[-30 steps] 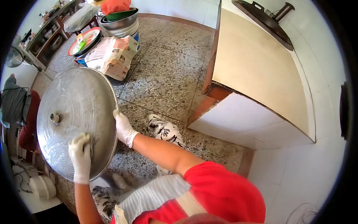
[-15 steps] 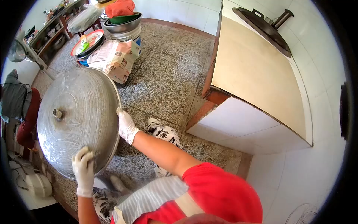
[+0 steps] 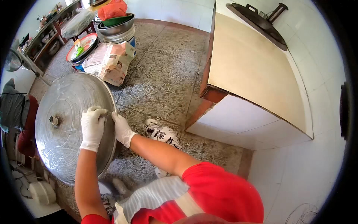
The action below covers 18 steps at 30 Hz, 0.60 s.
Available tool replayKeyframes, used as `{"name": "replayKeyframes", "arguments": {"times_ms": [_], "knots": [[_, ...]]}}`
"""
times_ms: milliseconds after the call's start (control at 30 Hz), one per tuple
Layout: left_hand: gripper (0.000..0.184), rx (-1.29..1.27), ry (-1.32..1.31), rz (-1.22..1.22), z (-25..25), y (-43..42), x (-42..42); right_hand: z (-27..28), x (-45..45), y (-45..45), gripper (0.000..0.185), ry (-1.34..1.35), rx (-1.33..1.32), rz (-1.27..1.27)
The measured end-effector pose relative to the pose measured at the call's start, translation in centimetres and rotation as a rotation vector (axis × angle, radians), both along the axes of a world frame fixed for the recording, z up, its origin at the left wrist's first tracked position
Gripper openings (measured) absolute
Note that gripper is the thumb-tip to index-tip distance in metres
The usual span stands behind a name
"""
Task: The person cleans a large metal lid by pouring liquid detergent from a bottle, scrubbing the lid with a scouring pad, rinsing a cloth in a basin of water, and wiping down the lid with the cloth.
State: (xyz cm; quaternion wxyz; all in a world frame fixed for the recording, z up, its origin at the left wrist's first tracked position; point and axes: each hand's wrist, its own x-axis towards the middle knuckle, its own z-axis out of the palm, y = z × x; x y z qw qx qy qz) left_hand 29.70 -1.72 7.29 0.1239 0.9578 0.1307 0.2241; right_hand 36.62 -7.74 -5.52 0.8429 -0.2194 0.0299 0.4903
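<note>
A large, domed metal pot lid (image 3: 74,93) with a small knob (image 3: 54,120) stands tilted on the left, its surface wet and streaked with swirls. My left hand (image 3: 92,125), in a white glove, presses on the lid's face near its right edge. Its fingers are curled; whatever they hold, if anything, is hidden. My right hand (image 3: 122,128), also gloved in white, grips the lid's right rim, close beside the left hand. Part of a pale basin (image 3: 106,185) shows below the lid.
Ahead are stacked basins (image 3: 117,28), a red-rimmed enamel basin (image 3: 89,41) and newspaper (image 3: 108,63) on the speckled floor. A tiled counter (image 3: 253,71) stands to the right, with a dark round iron lid (image 3: 257,22) at its back. A fan (image 3: 15,59) is at far left.
My left hand has moved up and right across the lid, from its lower part to near my right hand. The right hand still holds the rim, and the view has shifted slightly.
</note>
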Motion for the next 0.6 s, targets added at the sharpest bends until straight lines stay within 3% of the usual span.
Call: {"name": "replayKeyframes", "arguments": {"times_ms": [133,300,467,600], "knots": [[0.021,0.016,-0.016,0.006,0.2,-1.2,-1.7,0.4,0.2,0.2,0.044,-0.038,-0.010,-0.026],[0.019,0.028,0.016,0.069,0.4,-5.5,-12.5,-0.3,-0.1,0.4,0.044,-0.115,-0.118,-0.040],[0.025,-0.111,0.018,0.279,-1.4,-4.0,-22.8,0.3,-1.1,0.0,0.047,-0.137,-0.152,-0.042],[0.030,-0.171,0.008,0.325,-0.1,-3.1,-18.7,-0.8,-1.2,-0.1,0.049,-0.209,-0.135,-0.013]]}}
